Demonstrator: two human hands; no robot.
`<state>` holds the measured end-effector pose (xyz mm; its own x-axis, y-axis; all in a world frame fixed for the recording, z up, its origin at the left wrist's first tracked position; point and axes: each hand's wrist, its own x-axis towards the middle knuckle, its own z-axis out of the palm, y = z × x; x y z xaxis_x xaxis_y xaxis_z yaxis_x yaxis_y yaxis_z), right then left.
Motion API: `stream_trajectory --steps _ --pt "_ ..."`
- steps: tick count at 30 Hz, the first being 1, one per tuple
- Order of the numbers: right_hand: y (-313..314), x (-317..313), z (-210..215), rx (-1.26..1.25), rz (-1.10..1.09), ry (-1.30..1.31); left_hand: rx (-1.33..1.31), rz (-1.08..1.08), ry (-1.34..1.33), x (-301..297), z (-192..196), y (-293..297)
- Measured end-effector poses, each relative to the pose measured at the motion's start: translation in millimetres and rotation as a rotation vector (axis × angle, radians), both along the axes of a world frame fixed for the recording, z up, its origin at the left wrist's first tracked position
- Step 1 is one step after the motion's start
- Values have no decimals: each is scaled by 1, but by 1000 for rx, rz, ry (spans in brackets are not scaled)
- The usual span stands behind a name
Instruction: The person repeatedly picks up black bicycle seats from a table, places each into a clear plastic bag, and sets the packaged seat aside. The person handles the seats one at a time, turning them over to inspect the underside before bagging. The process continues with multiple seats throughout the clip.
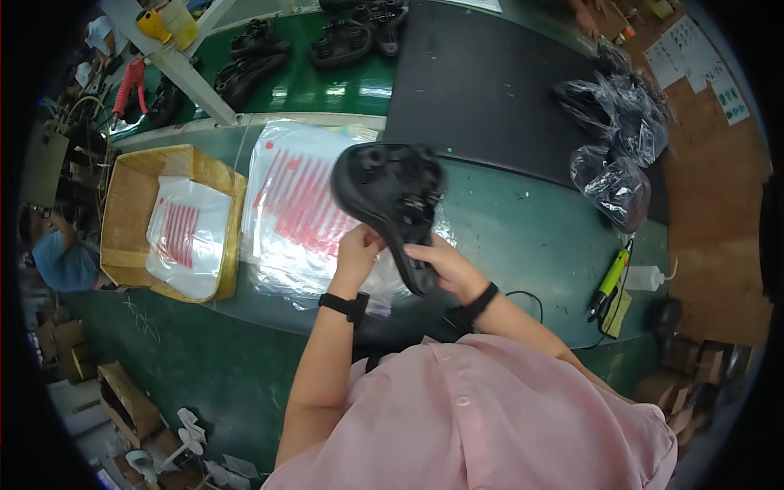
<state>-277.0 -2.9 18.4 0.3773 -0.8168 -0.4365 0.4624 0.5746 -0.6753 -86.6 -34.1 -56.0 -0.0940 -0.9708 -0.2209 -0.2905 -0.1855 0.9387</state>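
1. From where I stand, the black moulded part (pixel 392 184) is up in front of the person, between the body and the black mat (pixel 490 90); its broad end points away and its narrow end comes back toward the pink shirt (pixel 490 400).
2. The right hand (pixel 441 265) is closed round the narrow end, thumb lying over the top; the left hand (pixel 357 253) has thumb and fingertips drawn together just beside the part's edge; whether it pinches the part, a bag or nothing, I cannot tell.
3. Behind and left of the part, the red-printed clear bags (pixel 298 184) lie on the green surface (pixel 510 229); the yellow box (pixel 237 237) beside them holds more.
4. To handle this well, I'd judge, the wide end wants support from the left hand, since the narrow grip alone may let it tip; a level, unhurried hold, clear of the slippery-looking film, should spare the part knocks and the bags creases.
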Motion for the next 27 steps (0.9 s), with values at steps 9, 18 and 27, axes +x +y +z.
stream_trajectory --steps 9,18,27 --pt "-48 37 -69 -10 -70 335 274 266 455 75 12 13" --pt "-42 -8 -47 -178 -161 495 169 243 443 110 48 19" --pt "13 9 12 -58 4 67 115 67 445 18 47 33"
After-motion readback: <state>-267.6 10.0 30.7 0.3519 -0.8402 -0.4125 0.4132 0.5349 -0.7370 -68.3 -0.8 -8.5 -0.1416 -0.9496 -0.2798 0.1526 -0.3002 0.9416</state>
